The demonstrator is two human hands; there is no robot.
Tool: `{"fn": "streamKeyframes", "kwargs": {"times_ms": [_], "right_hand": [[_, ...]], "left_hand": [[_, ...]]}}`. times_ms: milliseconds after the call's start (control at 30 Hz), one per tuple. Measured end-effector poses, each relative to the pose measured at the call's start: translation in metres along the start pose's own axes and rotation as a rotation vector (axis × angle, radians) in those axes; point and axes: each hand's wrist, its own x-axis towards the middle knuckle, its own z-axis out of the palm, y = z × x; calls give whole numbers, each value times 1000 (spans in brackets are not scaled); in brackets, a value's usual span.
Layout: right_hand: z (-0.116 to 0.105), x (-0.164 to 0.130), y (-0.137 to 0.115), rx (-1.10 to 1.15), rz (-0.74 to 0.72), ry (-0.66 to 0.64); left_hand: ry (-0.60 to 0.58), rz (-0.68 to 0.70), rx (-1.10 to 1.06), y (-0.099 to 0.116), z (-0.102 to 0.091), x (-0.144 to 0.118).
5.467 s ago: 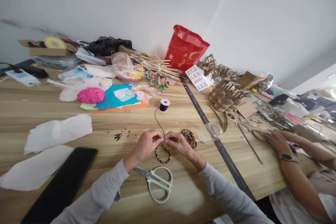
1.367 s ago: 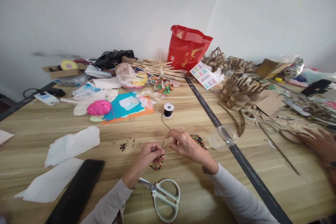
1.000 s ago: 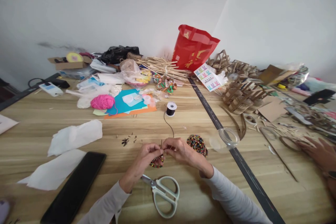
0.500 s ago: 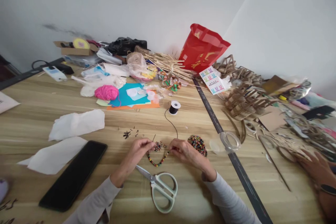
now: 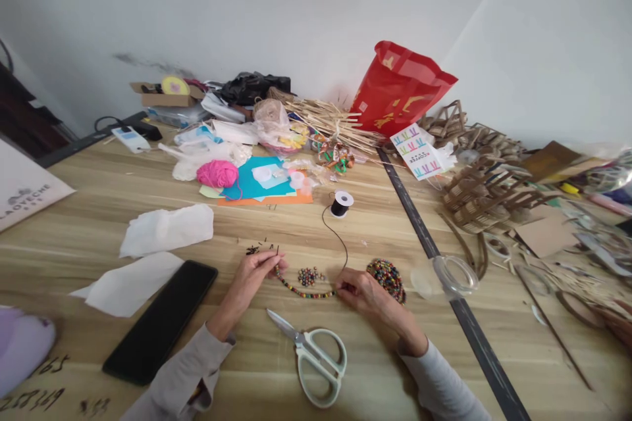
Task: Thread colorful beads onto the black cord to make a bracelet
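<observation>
A string of small coloured beads (image 5: 305, 294) sags in a shallow curve between my two hands. My left hand (image 5: 255, 276) pinches one end of it, with a short bit of black cord poking up past the fingertips. At the other end, my right hand (image 5: 363, 289) is closed on the cord by the last beads. From there the black cord (image 5: 340, 237) runs up to a white-rimmed spool (image 5: 342, 204). Loose beads (image 5: 309, 276) lie just behind the string. A coiled heap of strung beads (image 5: 386, 280) sits right of my right hand. Scissors (image 5: 316, 358) with pale handles rest in front, blades partly spread.
A black phone-like slab (image 5: 160, 322) and white paper pieces (image 5: 168, 230) lie to the left. Black cord snippets (image 5: 253, 250) are near my left hand. Pink yarn (image 5: 217, 173), a red bag (image 5: 399, 92) and woven baskets (image 5: 488, 194) stand behind. Another person's hand (image 5: 617, 322) shows at the right edge.
My hands have moved apart, and the bead string has gone from a deep loop to a flatter curve. The view has swung left, and the other person's hand has mostly left it.
</observation>
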Motion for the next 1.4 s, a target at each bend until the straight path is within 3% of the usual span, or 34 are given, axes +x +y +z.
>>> {"fn": "streamKeyframes", "kwargs": {"times_ms": [433,767,1000,1133,1267,1400], "right_hand": [[-8,-1,-12,-49,40,-25],[-6,0,-6,6,11,-9],[-17,-2,-12,175,53,-18],[-21,-2,-17,268,66,-40],[-25,2,-20,345,61,-59],[-33,10,-25,298,3,-110]], "left_hand": [[-10,-12,55,6,0,-3],[-15,96,232,5,-4,1],[-34,44,102,13,-7,-3],[-122,-8,1,17,-1,-6],[-298,-44,-23,25,10,-11],[-392,-65,-27,28,22,-11]]}}
